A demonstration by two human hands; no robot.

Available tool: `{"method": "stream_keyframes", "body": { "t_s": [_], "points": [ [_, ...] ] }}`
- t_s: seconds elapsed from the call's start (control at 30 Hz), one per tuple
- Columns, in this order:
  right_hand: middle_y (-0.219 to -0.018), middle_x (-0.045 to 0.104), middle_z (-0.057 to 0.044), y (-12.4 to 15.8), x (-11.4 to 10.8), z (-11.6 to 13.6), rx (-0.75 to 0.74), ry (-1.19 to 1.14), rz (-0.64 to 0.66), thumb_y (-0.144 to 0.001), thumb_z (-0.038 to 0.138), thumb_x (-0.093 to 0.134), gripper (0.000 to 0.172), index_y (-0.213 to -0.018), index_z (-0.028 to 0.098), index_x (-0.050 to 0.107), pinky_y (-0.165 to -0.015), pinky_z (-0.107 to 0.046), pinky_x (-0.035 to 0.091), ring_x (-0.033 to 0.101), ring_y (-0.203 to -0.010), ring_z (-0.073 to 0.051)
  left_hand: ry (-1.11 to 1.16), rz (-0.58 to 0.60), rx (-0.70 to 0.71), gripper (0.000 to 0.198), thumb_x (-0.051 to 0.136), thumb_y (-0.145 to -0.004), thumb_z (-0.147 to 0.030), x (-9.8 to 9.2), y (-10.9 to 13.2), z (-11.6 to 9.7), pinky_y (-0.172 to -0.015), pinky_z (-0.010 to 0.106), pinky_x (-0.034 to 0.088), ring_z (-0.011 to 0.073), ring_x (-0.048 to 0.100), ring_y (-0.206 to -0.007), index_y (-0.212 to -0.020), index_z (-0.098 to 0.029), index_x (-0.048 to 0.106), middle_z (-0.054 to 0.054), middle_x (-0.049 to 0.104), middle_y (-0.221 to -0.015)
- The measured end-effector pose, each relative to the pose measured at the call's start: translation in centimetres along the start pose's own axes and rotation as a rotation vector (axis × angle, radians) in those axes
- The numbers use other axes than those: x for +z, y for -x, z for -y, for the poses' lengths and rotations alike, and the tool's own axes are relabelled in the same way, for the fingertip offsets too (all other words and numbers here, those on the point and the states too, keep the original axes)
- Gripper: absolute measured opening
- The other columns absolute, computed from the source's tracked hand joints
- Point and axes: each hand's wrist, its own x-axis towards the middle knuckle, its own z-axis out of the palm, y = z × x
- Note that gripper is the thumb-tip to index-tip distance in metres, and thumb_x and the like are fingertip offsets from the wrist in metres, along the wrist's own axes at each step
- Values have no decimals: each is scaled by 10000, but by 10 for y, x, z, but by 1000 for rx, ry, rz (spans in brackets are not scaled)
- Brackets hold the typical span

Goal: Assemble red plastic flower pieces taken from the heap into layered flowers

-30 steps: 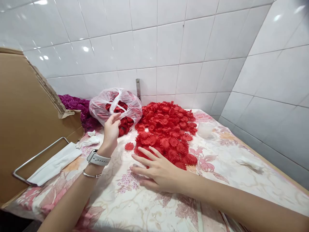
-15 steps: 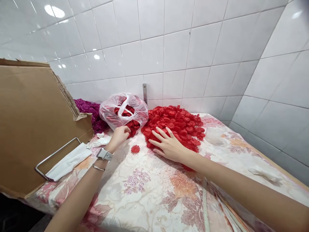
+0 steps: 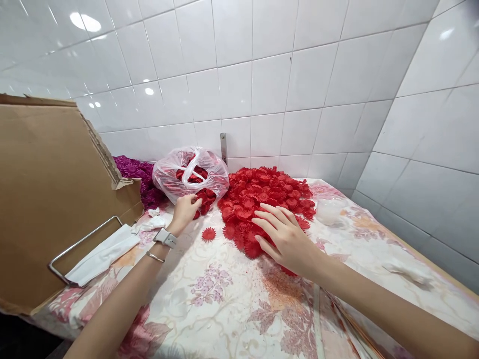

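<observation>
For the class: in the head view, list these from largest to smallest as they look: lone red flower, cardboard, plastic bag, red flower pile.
1. Cardboard, though cut off at the left edge
2. Red flower pile, partly behind a hand
3. Plastic bag
4. Lone red flower

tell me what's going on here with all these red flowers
A person has their left hand at the front of a plastic bag of red flowers; its grip is unclear. Their right hand, fingers spread, is over the near side of a red flower pile. One loose flower lies on the tablecloth between the hands.
</observation>
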Motion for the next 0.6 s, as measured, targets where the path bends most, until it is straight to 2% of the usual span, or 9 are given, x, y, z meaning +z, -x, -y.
{"method": "stream_keyframes", "body": {
  "t_s": [0.1, 0.2, 0.3, 0.4, 0.43, 0.47, 0.53, 0.6],
  "points": [
    [-1045, 625, -107, 4, -5, 2, 136, -178, -7, -823, 185, 445, 212, -992, 170, 572, -914, -441, 390, 490, -1104, -257, 258, 116, -5, 247, 467, -800, -338, 11, 15, -22, -606, 263, 472, 149, 606, -648, -695, -133, 557, 48, 620, -686],
    [-970, 634, -74, 3, -16, 0, 316, -323, -38, -816, 199, 453, 159, -921, 196, 572, -825, -380, 452, 560, -970, -222, 476, 266, 0, 197, 531, -718, -324, 29, 36, -44, -552, 224, 459, 122, 592, -572, -620, -153, 523, 24, 600, -609],
    [-919, 643, -65, -1, -35, -18, 486, -341, -194, -810, 251, 465, 152, -885, 194, 585, -773, -359, 458, 588, -872, -212, 633, 419, -19, 176, 535, -701, -314, 47, 58, -59, -524, 226, 461, 129, 602, -542, -613, -165, 500, 34, 622, -586],
    [-897, 649, -66, 1, -58, -56, 661, -174, -394, -803, 268, 458, 169, -857, 190, 598, -789, -377, 432, 585, -862, -220, 792, 581, -71, 174, 573, -701, -308, 63, 79, -68, -519, 220, 460, 131, 607, -530, -619, -165, 514, 35, 636, -573],
    [-912, 646, -73, 4, -64, -71, 712, -44, -401, -793, 259, 463, 174, -859, 188, 607, -810, -386, 417, 571, -888, -227, 843, 625, -108, 168, 596, -688, -293, 67, 86, -69, -508, 211, 452, 124, 599, -515, -613, -166, 513, 25, 632, -558],
    [-968, 637, -72, 8, -69, -85, 746, 98, -329, -781, 250, 470, 175, -856, 195, 618, -850, -398, 391, 534, -960, -238, 881, 654, -148, 171, 614, -672, -276, 72, 93, -70, -486, 201, 437, 116, 587, -491, -596, -166, 507, 10, 614, -529],
    [-1003, 629, -93, 16, -74, -112, 799, 178, -242, -721, 209, 530, 120, -736, 188, 647, -884, -439, 350, 467, -1047, -287, 912, 751, -258, 168, 630, -653, -246, 79, 109, -71, -424, 184, 383, 99, 549, -435, -578, -160, 507, -5, 579, -494],
    [-1005, 625, -114, 23, -73, -133, 853, 216, -151, -679, 191, 578, 88, -644, 180, 658, -865, -481, 346, 441, -1067, -335, 1054, 764, -381, 129, 621, -657, -203, 85, 123, -71, -409, 166, 340, 69, 506, -415, -614, -164, 506, -35, 535, -499]
  ]
}}
